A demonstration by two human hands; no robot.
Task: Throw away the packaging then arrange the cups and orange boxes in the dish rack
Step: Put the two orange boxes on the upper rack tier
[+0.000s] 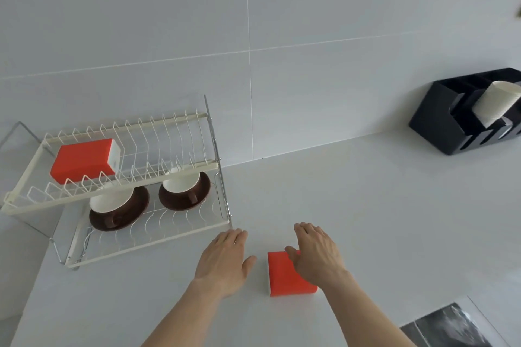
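A white two-tier wire dish rack [146, 236] stands on the counter at the left. One orange box [84, 159] lies on its upper tier. Two white cups on brown saucers, one at the left [111, 201] and one at the right [180, 182], sit on the lower tier. A second orange box [284, 277] lies on the counter near the front. My right hand [318, 253] hovers over its right side, fingers apart, not closed on it. Left of the box, by the rack's corner, my left hand [225, 258] is flat and holds nothing.
A black compartment organiser [439, 118] with a stack of white paper cups [496, 101] stands against the tiled wall at the right. A dark grey sheet [451, 327] lies at the bottom right corner. White counter stretches between the rack and the organiser.
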